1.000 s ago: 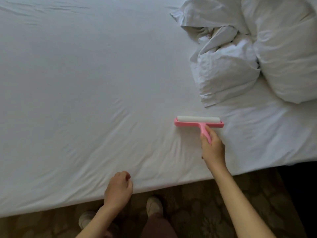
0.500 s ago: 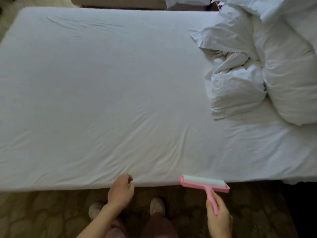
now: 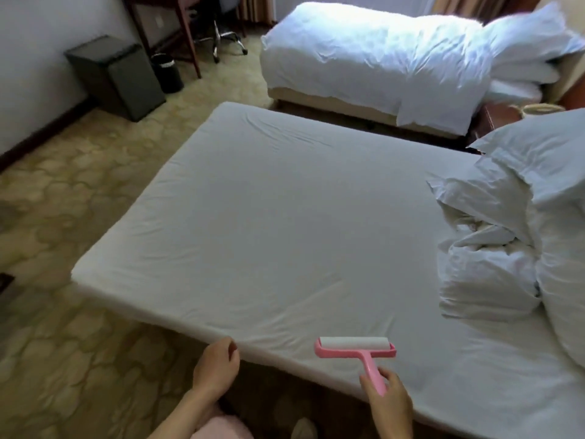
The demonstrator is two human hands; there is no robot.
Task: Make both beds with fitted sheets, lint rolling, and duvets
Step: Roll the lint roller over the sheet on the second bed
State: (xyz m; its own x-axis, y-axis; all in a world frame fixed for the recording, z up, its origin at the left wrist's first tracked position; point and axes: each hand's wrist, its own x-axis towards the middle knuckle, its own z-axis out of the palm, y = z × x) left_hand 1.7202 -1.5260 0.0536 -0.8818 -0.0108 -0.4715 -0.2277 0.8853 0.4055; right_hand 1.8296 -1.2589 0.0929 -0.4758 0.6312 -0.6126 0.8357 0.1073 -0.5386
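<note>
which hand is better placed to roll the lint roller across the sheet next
Right. The right hand grips the lint roller by its handle, its head over the near edge of the fitted sheet. The left hand hangs loosely curled, holding nothing.

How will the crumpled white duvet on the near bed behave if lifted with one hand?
The duvet is probably floppy: it lies in deep, soft folds, so it would sag and trail. It looks puffy, so it is likely light for its bulk, yet awkward for one hand.
</note>
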